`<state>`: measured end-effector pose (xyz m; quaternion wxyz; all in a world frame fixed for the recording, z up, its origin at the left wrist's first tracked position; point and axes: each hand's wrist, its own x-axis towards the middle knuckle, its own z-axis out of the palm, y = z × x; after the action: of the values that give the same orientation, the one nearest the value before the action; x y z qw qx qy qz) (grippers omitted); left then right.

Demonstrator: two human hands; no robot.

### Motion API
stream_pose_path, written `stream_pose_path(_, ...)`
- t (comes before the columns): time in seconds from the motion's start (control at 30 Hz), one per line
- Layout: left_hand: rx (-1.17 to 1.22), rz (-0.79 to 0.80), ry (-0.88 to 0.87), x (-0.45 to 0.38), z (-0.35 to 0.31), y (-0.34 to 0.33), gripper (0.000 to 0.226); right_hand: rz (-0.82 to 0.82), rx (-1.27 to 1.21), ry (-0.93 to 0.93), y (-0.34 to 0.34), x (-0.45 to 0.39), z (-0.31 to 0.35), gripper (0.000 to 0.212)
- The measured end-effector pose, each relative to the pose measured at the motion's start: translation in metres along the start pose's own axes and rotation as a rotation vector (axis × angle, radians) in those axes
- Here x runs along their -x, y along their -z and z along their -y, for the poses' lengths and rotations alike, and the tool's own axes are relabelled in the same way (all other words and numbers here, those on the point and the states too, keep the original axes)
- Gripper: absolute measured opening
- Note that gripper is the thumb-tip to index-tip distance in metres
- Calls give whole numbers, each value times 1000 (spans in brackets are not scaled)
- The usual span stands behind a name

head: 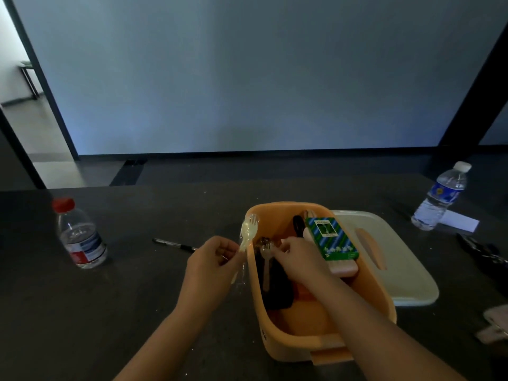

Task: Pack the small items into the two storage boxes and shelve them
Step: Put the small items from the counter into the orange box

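Left hand (213,259) pinches a wrapped spork (247,235) beside the orange box (382,306); right hand (299,259) pinches a fork (266,259) inside it

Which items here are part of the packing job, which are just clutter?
Job: orange box, white lid, wrapped spork held by left hand, right hand inside box, green carton, pen.
Clutter: red-capped bottle, white-capped bottle, paper slip.

My orange storage box (316,339) sits open on the table — green card box (331,239) and a pale fork (266,264) inside; a wrapped spork (247,235) stands just outside its left rim.
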<state>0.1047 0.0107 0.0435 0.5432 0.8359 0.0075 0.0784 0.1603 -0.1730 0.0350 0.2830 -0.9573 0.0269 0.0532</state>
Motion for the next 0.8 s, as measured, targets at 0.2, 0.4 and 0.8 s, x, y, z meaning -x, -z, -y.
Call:
stream_pose_path(0.2,153,35,27,-16,-20,-21,10,-121,-577,146,25,23,11,24)
stream_pose_path(0.4,108,108,-38,-18,-26,-40,13,-148,-627,166,28,33,10,14)
stream_pose_path(0.8,45,10,72,-12,34,-1,21,-163,60,-11,6,-9,5,13)
